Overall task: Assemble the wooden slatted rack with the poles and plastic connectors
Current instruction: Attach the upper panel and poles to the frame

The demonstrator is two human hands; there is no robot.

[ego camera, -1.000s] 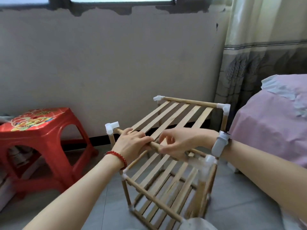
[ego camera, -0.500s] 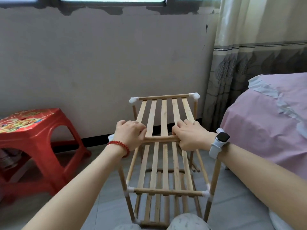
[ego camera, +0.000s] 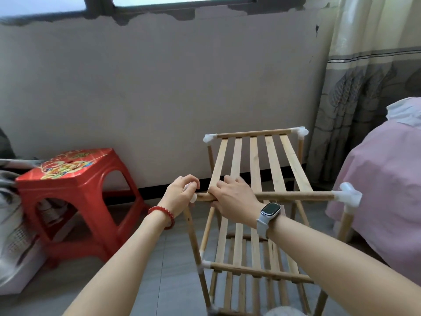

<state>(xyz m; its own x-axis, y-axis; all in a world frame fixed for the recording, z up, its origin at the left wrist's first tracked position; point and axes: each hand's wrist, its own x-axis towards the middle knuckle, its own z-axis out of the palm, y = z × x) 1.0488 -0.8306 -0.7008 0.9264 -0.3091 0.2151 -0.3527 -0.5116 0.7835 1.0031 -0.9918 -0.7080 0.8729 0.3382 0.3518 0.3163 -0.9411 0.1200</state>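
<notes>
Crosswise, left-to-right, lies the pole (ego camera: 293, 196) both hands grip.

Open floor (ego camera: 145, 277) between red stool (ego camera: 75, 185) and rack (ego camera: 257, 201): passage on rack's left side. Right side tight; bed (ego camera: 382, 190) sits just beside the near right connector (ego camera: 349, 197). Wall (ego camera: 159, 99) close behind far rail. Gaps between top slats narrow; space above top shelf unobstructed

No legible text; red stool (ego camera: 68, 176) print unreadable.
</notes>
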